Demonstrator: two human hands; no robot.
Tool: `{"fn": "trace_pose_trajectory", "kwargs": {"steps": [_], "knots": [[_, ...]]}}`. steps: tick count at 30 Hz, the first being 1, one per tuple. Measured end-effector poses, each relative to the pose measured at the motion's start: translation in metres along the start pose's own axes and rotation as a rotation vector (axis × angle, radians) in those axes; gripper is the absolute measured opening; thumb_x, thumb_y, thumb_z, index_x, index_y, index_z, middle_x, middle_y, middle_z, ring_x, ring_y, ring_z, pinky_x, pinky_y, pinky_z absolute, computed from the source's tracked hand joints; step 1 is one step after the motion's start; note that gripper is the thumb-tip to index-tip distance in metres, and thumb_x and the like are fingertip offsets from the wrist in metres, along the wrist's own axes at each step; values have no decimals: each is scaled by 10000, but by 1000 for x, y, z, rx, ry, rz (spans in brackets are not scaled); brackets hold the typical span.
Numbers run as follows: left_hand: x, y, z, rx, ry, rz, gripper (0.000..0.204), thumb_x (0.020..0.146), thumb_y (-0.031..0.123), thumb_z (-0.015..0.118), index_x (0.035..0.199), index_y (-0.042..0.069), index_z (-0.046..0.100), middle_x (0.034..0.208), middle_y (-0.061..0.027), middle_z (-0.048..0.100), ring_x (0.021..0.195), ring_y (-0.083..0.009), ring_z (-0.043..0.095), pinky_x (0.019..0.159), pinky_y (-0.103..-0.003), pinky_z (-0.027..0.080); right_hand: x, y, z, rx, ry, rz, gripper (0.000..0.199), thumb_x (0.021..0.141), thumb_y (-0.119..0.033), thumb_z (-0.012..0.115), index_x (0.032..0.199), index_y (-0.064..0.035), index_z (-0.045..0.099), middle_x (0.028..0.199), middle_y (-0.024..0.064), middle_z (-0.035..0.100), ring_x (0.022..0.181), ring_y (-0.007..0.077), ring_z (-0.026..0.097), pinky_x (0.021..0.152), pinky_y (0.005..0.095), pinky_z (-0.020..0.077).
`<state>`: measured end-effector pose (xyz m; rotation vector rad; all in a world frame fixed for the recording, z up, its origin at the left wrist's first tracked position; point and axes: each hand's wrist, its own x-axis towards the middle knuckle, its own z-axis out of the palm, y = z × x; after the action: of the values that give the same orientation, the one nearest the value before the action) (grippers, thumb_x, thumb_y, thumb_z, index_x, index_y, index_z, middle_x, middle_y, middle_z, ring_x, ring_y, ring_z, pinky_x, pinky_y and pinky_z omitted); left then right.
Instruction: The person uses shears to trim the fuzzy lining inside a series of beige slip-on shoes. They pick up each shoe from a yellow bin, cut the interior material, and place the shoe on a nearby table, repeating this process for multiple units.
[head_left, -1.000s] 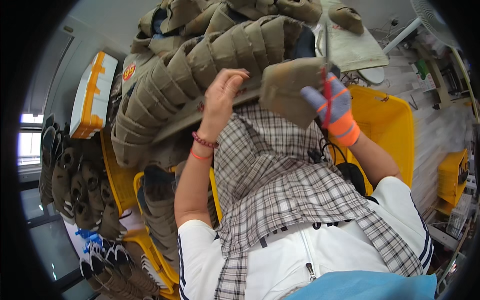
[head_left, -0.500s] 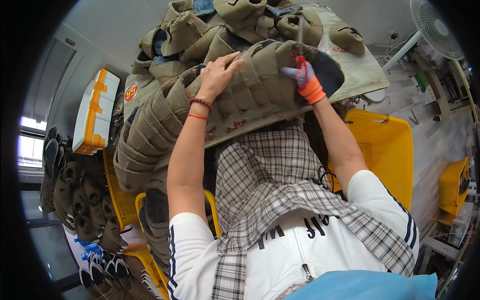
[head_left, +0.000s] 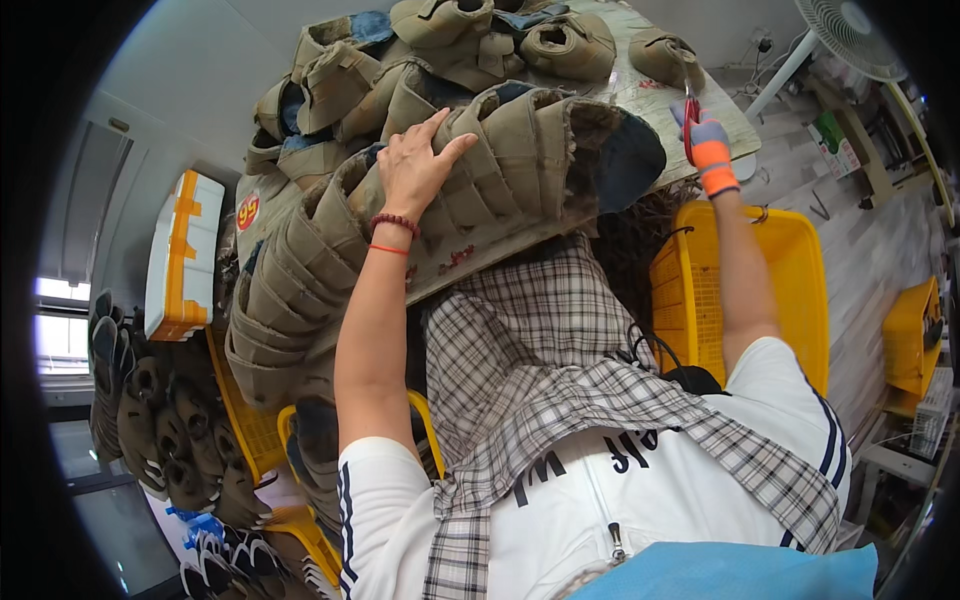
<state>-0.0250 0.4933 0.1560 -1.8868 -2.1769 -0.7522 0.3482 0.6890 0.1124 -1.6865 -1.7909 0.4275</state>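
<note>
My left hand point(head_left: 415, 165) lies flat, fingers spread and unclenched, on top of a long curved row of nested khaki fabric shoe uppers point(head_left: 400, 235) — palm pressing down on it, not gripping. A dark red bead bracelet point(head_left: 396, 221) and a thin red string sit on that wrist. The row runs from the near left, where it bends down over the table edge, toward the far right, where it ends in an upper with a dark open mouth point(head_left: 625, 160).

My right hand point(head_left: 705, 140), in a grey glove with an orange cuff, is stretched out far to the right, well apart from the row. It is clenched around red-handled scissors point(head_left: 689, 125), their blades pointing away from me over the pale worktable point(head_left: 650, 95).

Beyond the row, on the far side of the table, lies a loose heap of the same khaki uppers point(head_left: 450, 45), some with blue lining showing. Below my right arm stands a yellow plastic crate point(head_left: 740, 290), and a second one point(head_left: 915, 335) sits farther right on the floor. At the left lies a white box with orange straps point(head_left: 180, 255), and near it, lower left, rows of dark shoe soles point(head_left: 150, 410) are stacked. A white standing fan point(head_left: 845, 25) is at the far right — only partly in view.
</note>
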Motion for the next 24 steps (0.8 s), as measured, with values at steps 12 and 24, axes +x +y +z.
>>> {"fn": "trace_pose_trajectory", "kwargs": {"steps": [12, 24], "knots": [[-109, -60, -98, -203, 739, 3, 217, 806, 149, 609, 989, 35, 589, 1073, -131, 554, 1035, -286, 496, 903, -369, 373, 52, 121, 56, -585, -280, -289, 470, 734, -456, 608, 907, -19, 609, 845, 224, 605, 792, 388, 573, 701, 428, 452], [-344, -252, -168, -1065, 984, -1066, 317, 818, 296, 642, 944, 9, 593, 922, -60, 620, 772, -176, 564, 631, -282, 427, -91, -100, 74, 626, -601, -409, 457, 784, -362, 655, 1116, -62, 565, 893, 66, 627, 776, 193, 604, 659, 297, 490]]}}
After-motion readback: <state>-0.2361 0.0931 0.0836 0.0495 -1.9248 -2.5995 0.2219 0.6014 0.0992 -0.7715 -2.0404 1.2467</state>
